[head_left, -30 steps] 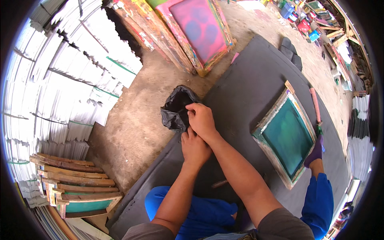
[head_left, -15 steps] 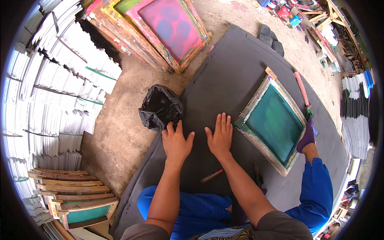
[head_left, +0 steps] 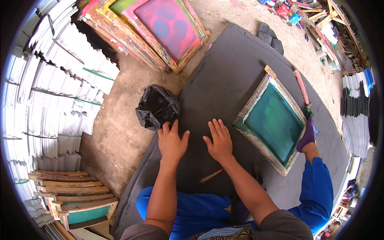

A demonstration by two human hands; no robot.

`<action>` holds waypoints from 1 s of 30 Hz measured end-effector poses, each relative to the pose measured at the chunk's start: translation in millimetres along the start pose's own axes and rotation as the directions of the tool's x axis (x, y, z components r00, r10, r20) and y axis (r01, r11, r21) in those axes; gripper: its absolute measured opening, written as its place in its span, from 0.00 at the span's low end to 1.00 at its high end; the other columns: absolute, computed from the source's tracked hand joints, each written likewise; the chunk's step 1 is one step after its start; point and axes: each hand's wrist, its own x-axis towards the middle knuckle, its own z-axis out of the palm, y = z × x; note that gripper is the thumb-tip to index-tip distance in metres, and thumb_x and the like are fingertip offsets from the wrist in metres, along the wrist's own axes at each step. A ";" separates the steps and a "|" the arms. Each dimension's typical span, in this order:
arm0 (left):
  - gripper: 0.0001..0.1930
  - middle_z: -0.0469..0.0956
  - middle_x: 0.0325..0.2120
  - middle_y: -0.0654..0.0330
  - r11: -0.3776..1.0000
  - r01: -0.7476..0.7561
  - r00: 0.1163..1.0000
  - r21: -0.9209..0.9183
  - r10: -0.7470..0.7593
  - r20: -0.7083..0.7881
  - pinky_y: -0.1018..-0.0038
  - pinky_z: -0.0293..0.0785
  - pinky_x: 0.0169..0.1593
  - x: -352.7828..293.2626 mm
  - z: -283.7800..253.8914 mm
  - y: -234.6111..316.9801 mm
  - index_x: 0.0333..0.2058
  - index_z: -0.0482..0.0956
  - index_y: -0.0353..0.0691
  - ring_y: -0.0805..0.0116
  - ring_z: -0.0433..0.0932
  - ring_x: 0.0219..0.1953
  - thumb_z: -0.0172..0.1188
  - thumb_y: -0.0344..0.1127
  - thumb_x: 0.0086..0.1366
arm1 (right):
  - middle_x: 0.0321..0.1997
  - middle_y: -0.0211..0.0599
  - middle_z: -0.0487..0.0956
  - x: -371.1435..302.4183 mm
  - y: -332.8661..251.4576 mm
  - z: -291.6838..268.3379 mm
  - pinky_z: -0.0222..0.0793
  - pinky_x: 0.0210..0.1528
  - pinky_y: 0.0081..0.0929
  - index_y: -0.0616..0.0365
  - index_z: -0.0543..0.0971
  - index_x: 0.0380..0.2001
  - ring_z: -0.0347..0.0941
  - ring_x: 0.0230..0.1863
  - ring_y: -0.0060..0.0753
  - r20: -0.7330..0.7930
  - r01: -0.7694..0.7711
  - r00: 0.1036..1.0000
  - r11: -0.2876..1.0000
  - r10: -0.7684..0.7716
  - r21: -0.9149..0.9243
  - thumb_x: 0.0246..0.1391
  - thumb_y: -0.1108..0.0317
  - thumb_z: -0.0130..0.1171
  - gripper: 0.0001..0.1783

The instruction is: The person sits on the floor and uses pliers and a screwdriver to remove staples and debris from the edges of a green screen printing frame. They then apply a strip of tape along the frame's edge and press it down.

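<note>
My left hand (head_left: pixel 171 141) is open with its fingers spread, at the left edge of the dark grey mat (head_left: pixel 208 72). Its fingertips reach the near side of a black plastic bag (head_left: pixel 158 108); whether they touch it I cannot tell. To the right, my right hand (head_left: pixel 219 141) is open over the mat, fingers stretched forward, holding nothing. A wood-framed printing screen with green mesh (head_left: pixel 276 120) lies right of that hand. Close to my right forearm lies a thin tool with a red handle (head_left: pixel 211 176). Another dark tool (head_left: pixel 257 173) is partly hidden by that forearm.
A pink-handled tool (head_left: pixel 302 87) lies beside my right foot (head_left: pixel 307 138), beyond the screen. Painted wooden frames (head_left: pixel 160 36) lean at the far left. Bundled white stacks (head_left: pixel 60 92) line the left side, above more wooden frames (head_left: pixel 76 192). Dark slippers (head_left: pixel 270 38) sit past the mat.
My left hand has shifted slightly left. My right hand has turned a little, its fingers now angled more to the left and lower. The screen and tools stay in place.
</note>
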 end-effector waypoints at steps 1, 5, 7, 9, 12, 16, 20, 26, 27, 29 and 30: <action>0.33 0.73 0.60 0.43 1.000 -0.001 1.000 -0.001 0.001 0.000 0.53 0.73 0.62 0.5 -1.4 -0.1 0.62 0.79 0.36 0.39 0.71 0.60 0.71 0.48 0.62 | 0.75 0.48 0.69 -6.5 -1.1 -7.8 0.57 0.76 0.54 0.60 0.71 0.70 0.60 0.78 0.56 0.002 0.002 1.000 1.000 -0.002 0.017 0.68 0.52 0.60 0.34; 0.33 0.74 0.59 0.43 1.000 -0.005 1.000 -0.004 0.005 0.005 0.53 0.73 0.62 0.3 -2.8 1.3 0.62 0.79 0.36 0.39 0.72 0.60 0.71 0.48 0.63 | 0.75 0.48 0.69 -35.5 -8.9 -9.0 0.57 0.76 0.54 0.60 0.70 0.70 0.60 0.78 0.56 0.064 0.004 0.998 1.000 -0.006 0.026 0.68 0.51 0.59 0.35; 0.33 0.73 0.60 0.43 1.000 -0.017 1.000 0.007 0.017 -0.006 0.53 0.73 0.61 -0.3 -2.4 0.3 0.62 0.79 0.37 0.39 0.72 0.59 0.71 0.48 0.62 | 0.75 0.49 0.69 -32.1 -14.1 -8.3 0.57 0.76 0.54 0.60 0.70 0.70 0.60 0.78 0.56 0.069 -0.003 0.998 0.999 0.006 -0.049 0.69 0.51 0.59 0.35; 0.32 0.73 0.60 0.44 0.999 -0.038 0.999 0.033 0.039 -0.032 0.53 0.73 0.60 -1.4 -0.9 -3.9 0.62 0.79 0.38 0.41 0.73 0.57 0.71 0.49 0.62 | 0.75 0.49 0.69 -21.3 -16.9 -7.2 0.58 0.75 0.53 0.61 0.71 0.70 0.60 0.78 0.56 0.056 -0.002 0.998 0.996 0.007 -0.091 0.69 0.50 0.59 0.34; 0.32 0.74 0.59 0.43 0.999 -0.044 0.999 0.013 0.044 -0.017 0.53 0.73 0.60 -1.1 -2.5 -0.5 0.62 0.78 0.36 0.40 0.73 0.57 0.70 0.47 0.63 | 0.73 0.49 0.70 -8.3 -9.7 -2.1 0.61 0.73 0.52 0.62 0.73 0.68 0.63 0.75 0.56 -0.016 0.014 1.000 0.994 -0.015 -0.110 0.68 0.51 0.59 0.33; 0.32 0.74 0.58 0.43 1.000 -0.022 0.998 -0.009 0.022 -0.059 0.53 0.73 0.61 2.8 4.0 -7.8 0.62 0.76 0.31 0.40 0.73 0.57 0.70 0.43 0.63 | 0.59 0.47 0.76 -2.4 -1.2 -0.4 0.70 0.60 0.48 0.65 0.76 0.63 0.72 0.59 0.54 -0.144 -0.081 0.987 0.993 0.068 -0.082 0.65 0.53 0.64 0.31; 0.32 0.75 0.58 0.43 1.000 -0.005 0.999 -0.010 0.004 -0.038 0.53 0.73 0.61 3.3 2.5 -5.2 0.61 0.76 0.30 0.40 0.73 0.56 0.70 0.42 0.63 | 0.43 0.44 0.75 14.2 -1.3 12.3 0.72 0.47 0.44 0.67 0.79 0.57 0.72 0.44 0.49 -0.265 -0.191 0.951 0.978 0.162 -0.085 0.62 0.55 0.68 0.29; 0.32 0.74 0.57 0.44 1.000 -0.026 0.999 0.001 0.026 -0.046 0.53 0.73 0.60 0.8 -0.1 -1.9 0.62 0.76 0.32 0.40 0.73 0.56 0.70 0.43 0.62 | 0.41 0.39 0.77 39.5 -8.4 37.8 0.74 0.45 0.41 0.60 0.83 0.48 0.75 0.44 0.47 -0.373 -0.211 0.912 0.975 0.170 -0.071 0.62 0.56 0.68 0.20; 0.32 0.74 0.57 0.44 1.000 -0.027 0.999 0.000 0.027 -0.047 0.53 0.74 0.60 0.9 -0.6 -1.6 0.62 0.76 0.32 0.40 0.73 0.56 0.71 0.43 0.62 | 0.41 0.39 0.77 39.0 -7.1 40.8 0.73 0.45 0.41 0.60 0.83 0.48 0.75 0.43 0.47 -0.366 -0.200 0.917 0.977 0.160 -0.073 0.62 0.58 0.67 0.19; 0.33 0.74 0.58 0.42 1.000 0.006 1.000 -0.024 -0.006 -0.011 0.52 0.72 0.62 2.1 -3.9 2.1 0.63 0.76 0.32 0.39 0.72 0.58 0.70 0.43 0.63 | 0.40 0.39 0.77 38.9 -1.8 46.8 0.73 0.44 0.42 0.60 0.83 0.47 0.75 0.42 0.46 -0.357 -0.179 0.923 0.981 0.140 -0.078 0.62 0.60 0.67 0.16; 0.33 0.74 0.59 0.42 0.999 0.021 1.000 -0.036 -0.021 0.008 0.52 0.72 0.63 2.7 -4.9 3.5 0.63 0.76 0.32 0.38 0.72 0.60 0.70 0.43 0.63 | 0.40 0.40 0.77 37.7 1.6 48.8 0.73 0.44 0.42 0.60 0.83 0.47 0.75 0.42 0.47 -0.369 -0.160 0.920 0.986 0.132 -0.047 0.62 0.61 0.67 0.16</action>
